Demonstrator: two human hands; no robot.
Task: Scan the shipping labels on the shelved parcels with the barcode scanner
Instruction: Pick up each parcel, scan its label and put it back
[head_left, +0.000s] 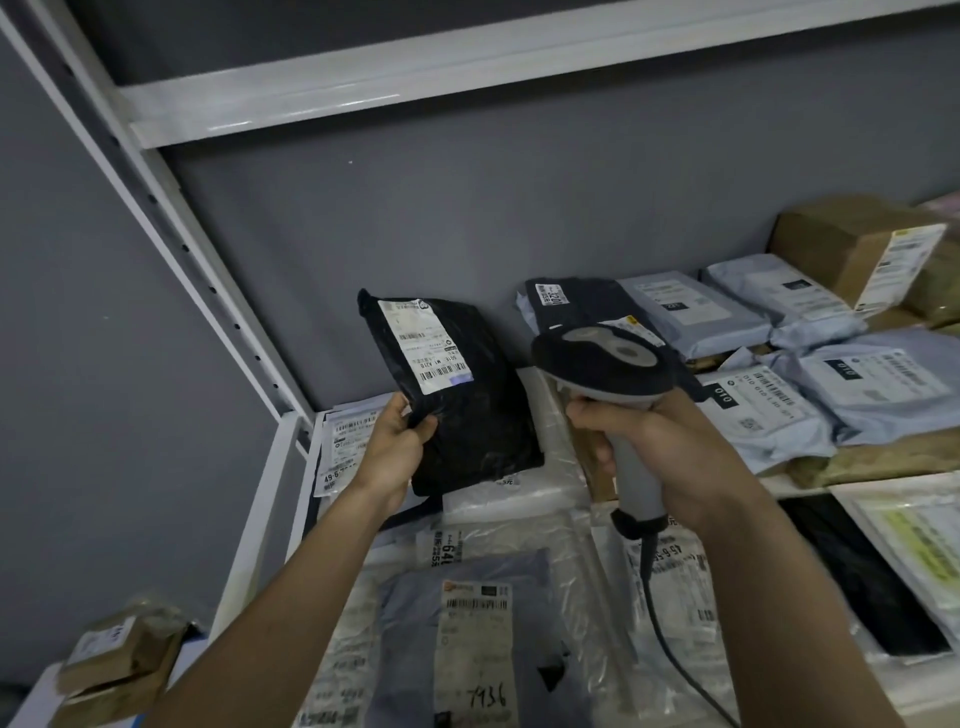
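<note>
Nearest the camera, at the shelf's front edge, a grey-blue poly mailer (415, 649) lies flat, its white label (475, 654) bearing a barcode and handwritten digits. Clear-wrapped parcels (519, 525) lie around it, and a black cable (670, 639) runs over them down toward the lower right. Off the shelf's left end, low in the frame, sits a small stack of brown cardboard boxes (119, 660). Further in, the right hand (660, 447) is wrapped round the grey handle of the barcode scanner (613, 384), whose dark head points away toward the back of the shelf. Beside it, the left hand (395, 447) grips the lower corner of a black poly parcel (467, 405) and holds it tilted up on end above the other parcels near the shelf's left end. The parcel's shipping label (423, 345) faces the camera; its print is too small to read. A flat white-labelled parcel (345, 447) lies under the left wrist at the shelf's left edge, just inside the white metal upright (171, 244). Toward the back right, pale blue-grey mailers (810, 395) overlap one another, a dark one (576, 306) lies at the rear, and a brown cardboard box (852, 249) with a white label stands in the far right corner against the grey wall (467, 208). A white shelf beam (415, 83) crosses overhead.
</note>
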